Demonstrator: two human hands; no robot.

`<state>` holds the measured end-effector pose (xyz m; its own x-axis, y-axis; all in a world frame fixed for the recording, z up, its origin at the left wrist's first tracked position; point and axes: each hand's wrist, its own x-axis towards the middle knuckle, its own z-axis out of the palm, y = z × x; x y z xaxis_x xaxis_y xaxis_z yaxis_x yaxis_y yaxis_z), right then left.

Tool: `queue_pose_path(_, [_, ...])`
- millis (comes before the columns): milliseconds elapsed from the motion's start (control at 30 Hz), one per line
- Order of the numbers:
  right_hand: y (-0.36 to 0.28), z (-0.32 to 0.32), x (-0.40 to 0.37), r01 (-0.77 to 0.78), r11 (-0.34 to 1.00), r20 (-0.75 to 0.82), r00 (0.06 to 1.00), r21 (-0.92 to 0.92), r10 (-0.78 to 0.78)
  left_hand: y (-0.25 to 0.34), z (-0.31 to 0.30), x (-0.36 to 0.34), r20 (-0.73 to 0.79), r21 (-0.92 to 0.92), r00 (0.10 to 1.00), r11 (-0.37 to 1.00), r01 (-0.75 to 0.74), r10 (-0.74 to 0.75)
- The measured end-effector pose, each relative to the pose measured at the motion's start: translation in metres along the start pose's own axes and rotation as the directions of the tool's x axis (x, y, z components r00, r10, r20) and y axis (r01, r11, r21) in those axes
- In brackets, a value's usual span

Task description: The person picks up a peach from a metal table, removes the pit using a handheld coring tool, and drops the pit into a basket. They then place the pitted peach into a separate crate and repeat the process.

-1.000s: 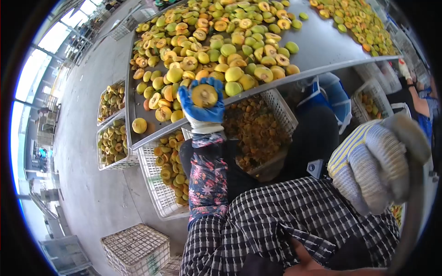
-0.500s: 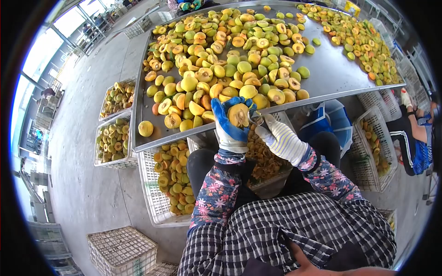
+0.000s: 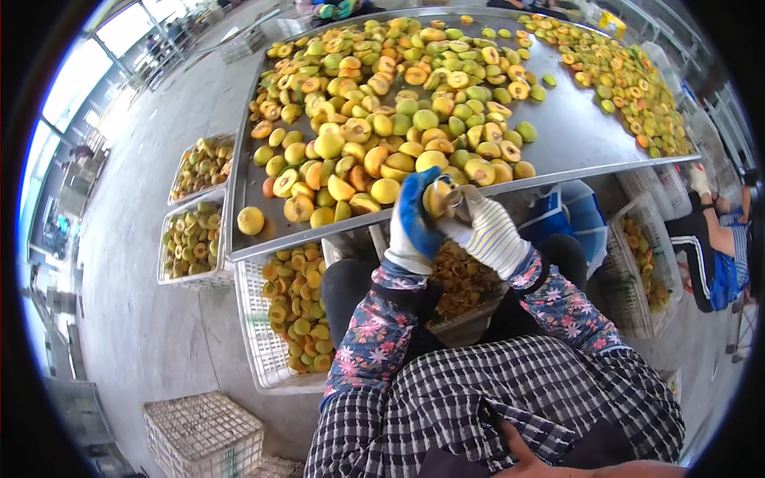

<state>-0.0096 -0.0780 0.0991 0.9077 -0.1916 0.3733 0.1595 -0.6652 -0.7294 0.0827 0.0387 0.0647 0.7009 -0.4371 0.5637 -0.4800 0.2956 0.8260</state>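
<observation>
My left hand (image 3: pixel 416 225), in a blue and white glove, is wrapped round a halved yellow fruit (image 3: pixel 437 199) just off the front edge of the metal table (image 3: pixel 574 170). My right hand (image 3: pixel 488 231), in a striped white glove, is closed on a small metal tool (image 3: pixel 455 199), whose end is against the fruit's cut side. Many whole and halved fruits (image 3: pixel 385 190) lie on the table beyond my hands. Below my hands a crate holds brownish fruit scraps (image 3: pixel 462 275).
A white crate of fruit halves (image 3: pixel 299 311) stands left of my legs, with two more crates (image 3: pixel 192 241) beyond. An upturned crate (image 3: pixel 205 434) sits at lower left. Blue tub (image 3: pixel 579 209) at right, near another crate (image 3: pixel 649 263). A person (image 3: pixel 713 239) sits at far right.
My left hand has turned, so the fruit's cut side now faces my right hand. The tool has come up against the fruit, and my right hand has moved slightly with it.
</observation>
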Motion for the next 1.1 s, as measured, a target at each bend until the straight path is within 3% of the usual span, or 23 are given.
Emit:
queue_pose_path(33, [0.004,-0.001,0.002,0.044,0.998,-0.016,0.999,-0.050,-0.045,-0.005,0.003,-0.001,0.021,-0.493,0.968,0.839,0.229,-0.252])
queue_pose_path(67, [0.006,0.004,0.002,0.093,0.992,-0.019,0.995,-0.082,-0.094,-0.013,0.004,-0.003,0.135,-0.841,0.884,0.420,0.341,-0.447])
queue_pose_path(133, [-0.003,0.001,0.004,0.015,1.000,-0.017,1.000,0.024,-0.015,-0.031,0.005,-0.004,0.220,-0.909,0.853,0.218,0.355,-0.473])
queue_pose_path(200, [0.018,0.002,0.001,-0.091,0.996,-0.008,0.996,0.016,0.092,-0.032,0.010,-0.003,0.181,-0.875,0.889,0.345,0.341,-0.420])
queue_pose_path(267, [0.028,0.003,-0.001,-0.168,0.968,-0.024,0.984,0.185,0.175,-0.025,0.015,-0.003,0.223,-0.863,0.850,0.309,0.399,-0.477])
queue_pose_path(300, [0.031,0.003,0.000,-0.158,0.978,-0.022,0.986,0.134,0.163,-0.015,0.014,-0.003,0.261,-0.822,0.794,0.305,0.481,-0.550])
queue_pose_path(333, [0.032,0.000,-0.001,-0.175,0.977,-0.018,0.984,0.120,0.178,-0.038,0.015,-0.008,0.324,-0.826,0.791,0.253,0.504,-0.520])
queue_pose_path(400, [0.040,-0.005,0.000,-0.246,0.955,0.026,0.969,0.166,0.245,-0.029,0.013,-0.007,0.251,-0.741,0.809,0.432,0.514,-0.532])
queue_pose_path(433, [0.042,-0.007,-0.002,-0.311,0.908,0.022,0.948,0.281,0.318,-0.024,0.008,-0.008,0.331,-0.779,0.764,0.296,0.552,-0.555])
queue_pose_path(467, [0.038,-0.009,-0.005,-0.260,0.910,-0.041,0.957,0.323,0.288,-0.026,0.006,-0.007,0.228,-0.763,0.808,0.416,0.495,-0.543])
queue_pose_path(533, [0.053,-0.016,-0.011,-0.301,0.870,0.001,0.945,0.390,0.326,-0.034,0.008,0.000,0.030,-0.684,0.878,0.630,0.366,-0.477])
queue_pose_path(567, [0.052,-0.017,-0.014,-0.250,0.833,0.029,0.962,0.494,0.272,-0.032,0.006,0.008,0.045,-0.729,0.820,0.543,0.417,-0.570])
queue_pose_path(667, [0.047,-0.020,-0.018,-0.396,0.715,0.208,0.917,0.576,0.340,-0.021,-0.001,0.009,0.092,-0.644,0.795,0.573,0.507,-0.600])
queue_pose_path(700, [0.042,-0.017,-0.019,-0.393,0.663,0.228,0.918,0.637,0.325,-0.034,0.003,0.006,0.104,-0.551,0.806,0.641,0.534,-0.583])
queue_pose_path(767, [0.043,-0.001,-0.019,-0.205,0.724,0.137,0.979,0.659,0.152,-0.046,0.010,0.002,0.128,-0.345,0.827,0.758,0.554,-0.547])
queue_pose_path(800, [0.043,0.005,-0.018,-0.104,0.742,0.090,0.994,0.662,0.060,-0.040,0.012,0.000,0.165,-0.326,0.809,0.743,0.584,-0.564])
queue_pose_path(833, [0.042,-0.001,-0.015,-0.196,0.844,0.171,0.977,0.500,0.126,-0.046,0.014,-0.003,0.204,-0.321,0.808,0.742,0.589,-0.553])
queue_pose_path(900, [0.056,0.000,-0.014,-0.247,0.751,0.170,0.969,0.613,0.180,-0.025,0.010,-0.004,0.286,-0.344,0.787,0.708,0.617,-0.547])
queue_pose_path(1000, [0.054,0.001,-0.013,-0.278,0.672,0.143,0.957,0.686,0.251,-0.045,0.013,-0.011,0.357,-0.300,0.858,0.825,0.479,-0.368])
queue_pose_path(1033, [0.049,-0.003,-0.012,-0.309,0.665,0.155,0.947,0.680,0.281,-0.049,0.017,-0.013,0.346,-0.294,0.849,0.813,0.502,-0.399])
queue_pose_path(1100, [0.033,-0.007,-0.010,-0.375,0.637,0.186,0.920,0.673,0.346,-0.072,0.027,-0.015,0.143,-0.445,0.958,0.848,0.288,-0.250])
